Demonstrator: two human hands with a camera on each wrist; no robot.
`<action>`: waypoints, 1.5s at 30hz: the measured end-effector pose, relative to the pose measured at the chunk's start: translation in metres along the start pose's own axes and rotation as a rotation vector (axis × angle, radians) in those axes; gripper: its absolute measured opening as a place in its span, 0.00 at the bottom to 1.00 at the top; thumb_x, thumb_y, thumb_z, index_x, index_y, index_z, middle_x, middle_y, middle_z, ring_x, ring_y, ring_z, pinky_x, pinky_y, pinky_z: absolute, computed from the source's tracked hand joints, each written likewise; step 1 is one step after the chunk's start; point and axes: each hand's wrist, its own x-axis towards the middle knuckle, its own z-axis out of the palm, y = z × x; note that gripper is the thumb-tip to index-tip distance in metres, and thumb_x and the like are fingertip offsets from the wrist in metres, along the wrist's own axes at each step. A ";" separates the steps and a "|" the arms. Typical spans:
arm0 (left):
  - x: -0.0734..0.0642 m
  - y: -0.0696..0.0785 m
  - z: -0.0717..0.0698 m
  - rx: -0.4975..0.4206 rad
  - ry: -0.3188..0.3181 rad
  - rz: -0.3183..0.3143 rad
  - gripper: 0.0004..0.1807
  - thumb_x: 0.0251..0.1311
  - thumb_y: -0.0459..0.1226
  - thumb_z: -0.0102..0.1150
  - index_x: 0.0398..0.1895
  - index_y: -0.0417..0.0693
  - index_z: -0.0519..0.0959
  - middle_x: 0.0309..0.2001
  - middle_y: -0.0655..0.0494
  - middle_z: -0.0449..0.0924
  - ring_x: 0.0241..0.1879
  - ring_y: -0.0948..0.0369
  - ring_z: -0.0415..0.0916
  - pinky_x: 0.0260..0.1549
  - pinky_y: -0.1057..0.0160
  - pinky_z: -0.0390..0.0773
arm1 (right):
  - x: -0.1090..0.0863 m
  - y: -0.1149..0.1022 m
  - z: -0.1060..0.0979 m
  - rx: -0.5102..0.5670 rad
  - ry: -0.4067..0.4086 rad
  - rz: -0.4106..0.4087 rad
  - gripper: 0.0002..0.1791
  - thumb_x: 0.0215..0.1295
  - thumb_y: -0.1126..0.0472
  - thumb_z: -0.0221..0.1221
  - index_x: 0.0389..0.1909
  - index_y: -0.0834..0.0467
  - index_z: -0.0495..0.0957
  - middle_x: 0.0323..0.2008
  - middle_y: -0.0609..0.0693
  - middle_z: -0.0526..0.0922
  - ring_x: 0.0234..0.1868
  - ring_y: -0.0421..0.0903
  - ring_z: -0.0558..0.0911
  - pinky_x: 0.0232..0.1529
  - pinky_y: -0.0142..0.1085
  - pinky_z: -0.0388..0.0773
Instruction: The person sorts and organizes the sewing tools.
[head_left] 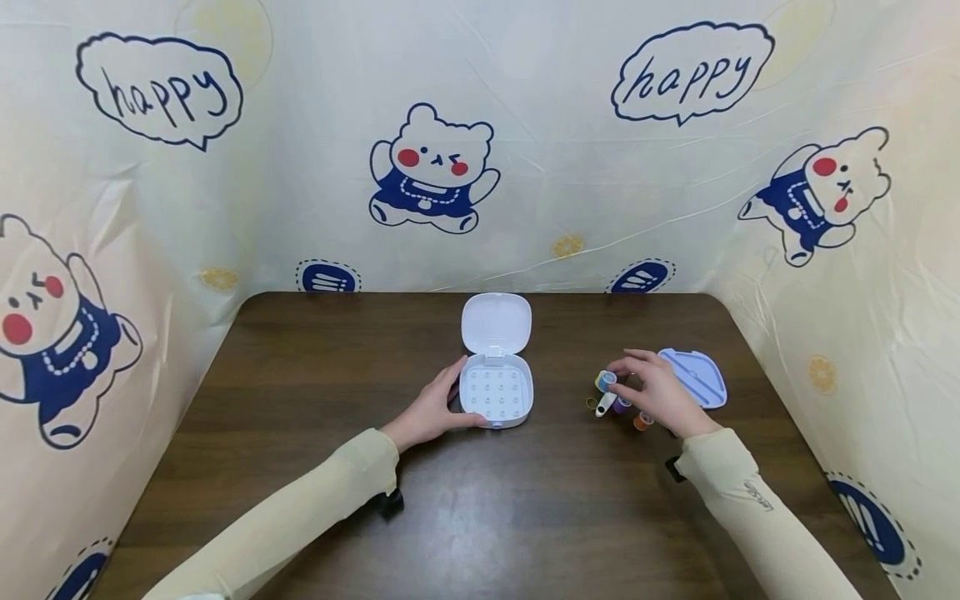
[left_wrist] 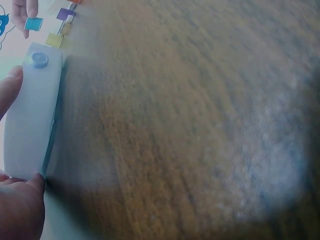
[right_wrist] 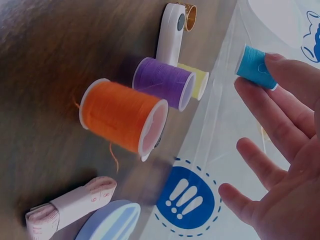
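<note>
My left hand [head_left: 427,408] grips the near-left side of a small white sewing box [head_left: 497,423], thumb at the front and fingers along the side. The box's lid [head_left: 497,323] stands raised at the back, and rows of short pegs show inside. To the right, my right hand [head_left: 652,387] pinches a blue thread spool [right_wrist: 255,67] between thumb and fingers, above the other items. Below it are an orange spool [right_wrist: 122,115], a purple spool [right_wrist: 162,82] and a yellow spool [right_wrist: 199,82], partly hidden behind the purple one.
Beside the spools lie a white handheld tool [right_wrist: 170,37] with a dark button and a gold ring-shaped thimble [right_wrist: 190,18]. A banded pink tape measure [right_wrist: 75,205] lies near the light blue tray [head_left: 686,371] on the right. A printed curtain [head_left: 562,167] surrounds the dark wooden table [head_left: 337,350].
</note>
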 end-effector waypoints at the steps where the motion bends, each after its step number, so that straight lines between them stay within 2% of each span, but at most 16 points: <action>1: 0.000 0.000 0.000 -0.004 -0.001 0.000 0.64 0.53 0.45 0.82 0.85 0.42 0.47 0.82 0.42 0.50 0.79 0.49 0.56 0.74 0.52 0.64 | 0.000 0.000 0.000 -0.002 0.001 -0.003 0.16 0.68 0.59 0.70 0.54 0.60 0.85 0.50 0.59 0.87 0.74 0.67 0.64 0.72 0.69 0.57; 8: 0.000 0.000 0.000 -0.007 -0.001 -0.007 0.64 0.54 0.44 0.82 0.85 0.42 0.47 0.82 0.41 0.49 0.80 0.50 0.54 0.74 0.53 0.64 | 0.004 -0.002 0.002 0.003 -0.011 -0.004 0.17 0.68 0.58 0.69 0.55 0.59 0.84 0.51 0.58 0.87 0.74 0.65 0.64 0.72 0.69 0.56; 15: 0.001 -0.002 0.000 -0.003 0.001 -0.007 0.64 0.53 0.45 0.82 0.85 0.43 0.47 0.82 0.42 0.49 0.79 0.49 0.55 0.74 0.53 0.64 | 0.008 -0.008 0.005 0.006 -0.009 -0.027 0.16 0.68 0.59 0.69 0.54 0.59 0.85 0.52 0.59 0.86 0.74 0.65 0.65 0.71 0.67 0.61; 24: 0.002 -0.003 0.001 -0.017 -0.003 -0.002 0.64 0.54 0.44 0.82 0.85 0.42 0.47 0.82 0.42 0.49 0.80 0.50 0.54 0.73 0.53 0.65 | 0.011 -0.016 0.008 -0.003 -0.014 -0.042 0.15 0.69 0.59 0.68 0.55 0.59 0.85 0.55 0.60 0.86 0.74 0.65 0.65 0.72 0.69 0.58; 33: 0.000 -0.001 0.000 0.008 0.005 -0.004 0.64 0.53 0.47 0.82 0.85 0.43 0.47 0.82 0.42 0.50 0.79 0.51 0.55 0.74 0.53 0.64 | 0.025 -0.026 0.017 -0.003 0.011 -0.121 0.14 0.68 0.60 0.69 0.52 0.59 0.86 0.46 0.55 0.90 0.73 0.64 0.67 0.72 0.69 0.55; 39: -0.002 0.001 0.000 0.005 -0.006 -0.015 0.65 0.54 0.48 0.80 0.85 0.44 0.45 0.82 0.42 0.49 0.79 0.50 0.55 0.74 0.53 0.63 | 0.030 -0.032 0.024 0.023 0.020 -0.146 0.14 0.68 0.60 0.70 0.51 0.59 0.86 0.46 0.54 0.89 0.72 0.64 0.68 0.71 0.68 0.58; 45: -0.002 0.003 0.000 -0.002 -0.006 -0.007 0.61 0.59 0.47 0.77 0.85 0.42 0.45 0.83 0.43 0.45 0.81 0.51 0.50 0.75 0.53 0.62 | 0.032 -0.039 0.027 0.024 0.018 -0.155 0.14 0.67 0.60 0.70 0.51 0.58 0.86 0.47 0.53 0.89 0.71 0.64 0.69 0.69 0.70 0.60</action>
